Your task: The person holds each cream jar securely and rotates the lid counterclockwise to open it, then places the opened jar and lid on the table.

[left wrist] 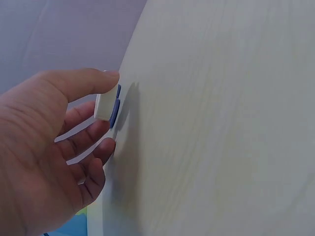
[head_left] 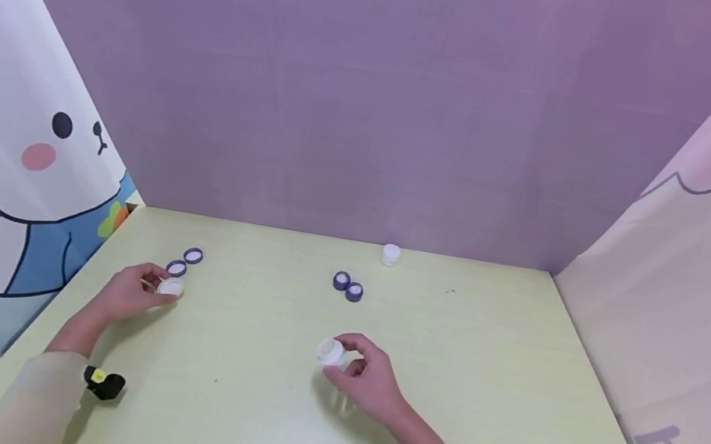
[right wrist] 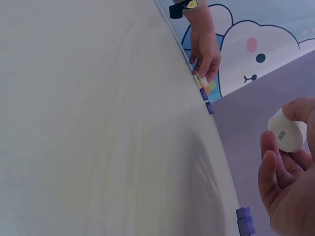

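Observation:
My left hand [head_left: 132, 291] pinches a round white lid [head_left: 170, 287] between thumb and fingers, just above the table at the left. In the left wrist view the lid [left wrist: 105, 104] is seen edge-on. Right behind it lie two thin purple rings [head_left: 193, 255], one nearly touching the other. Near the middle, my right hand [head_left: 370, 379] holds a small white jar [head_left: 331, 353] above the table, tilted with its round end toward the left. The right wrist view shows a small dark printed mark on the jar [right wrist: 287, 132].
Two small purple pieces with pale centres [head_left: 353, 291] lie side by side beyond the right hand. Farther back stands another small white jar [head_left: 390, 255] by the purple backdrop [head_left: 377, 99]. Printed cloths hang along both sides of the pale table [head_left: 237, 407].

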Demonstrator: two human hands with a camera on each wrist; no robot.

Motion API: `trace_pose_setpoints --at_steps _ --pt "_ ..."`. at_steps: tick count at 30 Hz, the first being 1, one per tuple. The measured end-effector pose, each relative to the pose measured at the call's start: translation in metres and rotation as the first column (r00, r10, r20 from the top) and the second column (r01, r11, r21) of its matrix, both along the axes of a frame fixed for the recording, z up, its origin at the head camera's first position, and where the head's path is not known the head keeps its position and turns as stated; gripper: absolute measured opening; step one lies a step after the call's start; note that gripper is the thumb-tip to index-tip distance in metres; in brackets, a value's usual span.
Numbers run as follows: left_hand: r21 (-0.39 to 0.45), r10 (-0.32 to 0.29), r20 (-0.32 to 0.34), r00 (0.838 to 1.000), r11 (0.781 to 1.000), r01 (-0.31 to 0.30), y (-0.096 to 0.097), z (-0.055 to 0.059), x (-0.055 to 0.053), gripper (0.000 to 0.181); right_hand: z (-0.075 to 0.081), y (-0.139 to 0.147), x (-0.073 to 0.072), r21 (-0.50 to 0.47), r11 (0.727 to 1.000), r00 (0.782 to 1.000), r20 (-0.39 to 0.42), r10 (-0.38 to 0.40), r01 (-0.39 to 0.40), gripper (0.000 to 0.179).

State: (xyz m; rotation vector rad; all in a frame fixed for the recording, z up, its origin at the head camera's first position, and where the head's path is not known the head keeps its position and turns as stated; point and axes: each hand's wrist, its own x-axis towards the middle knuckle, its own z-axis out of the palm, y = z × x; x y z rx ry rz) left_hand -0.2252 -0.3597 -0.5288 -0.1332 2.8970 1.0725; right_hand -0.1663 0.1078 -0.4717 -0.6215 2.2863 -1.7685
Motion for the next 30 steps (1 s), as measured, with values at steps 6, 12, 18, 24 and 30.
trace_pose_setpoints --at_steps 6,12,18,24,30 --pt "0.005 -0.002 0.019 1.0 1.0 0.002 0.0 0.001 -0.006 0.056 -0.003 0.001 -0.001 0.003 1.0 1.0 -0.001 -0.011 0.011 0.035" --pt "-0.002 -0.003 0.024 1.0 1.0 0.003 -0.002 0.0 -0.01 0.054 -0.026 0.002 -0.012 0.005 1.0 1.0 0.007 -0.026 0.026 0.04" --pt "0.009 -0.01 0.024 1.0 1.0 0.009 -0.004 -0.004 -0.012 0.053 -0.033 0.005 -0.015 0.012 1.0 0.999 0.025 -0.029 0.028 0.04" --pt "0.005 0.001 0.036 0.999 1.0 -0.001 -0.004 -0.005 -0.013 0.055 -0.018 0.005 -0.009 0.005 1.0 0.999 0.032 -0.018 0.018 0.039" --pt "-0.006 0.014 0.045 0.999 1.0 -0.014 -0.005 -0.005 -0.013 0.055 0.003 0.004 -0.002 0.0 1.0 0.999 0.04 -0.001 0.001 0.039"
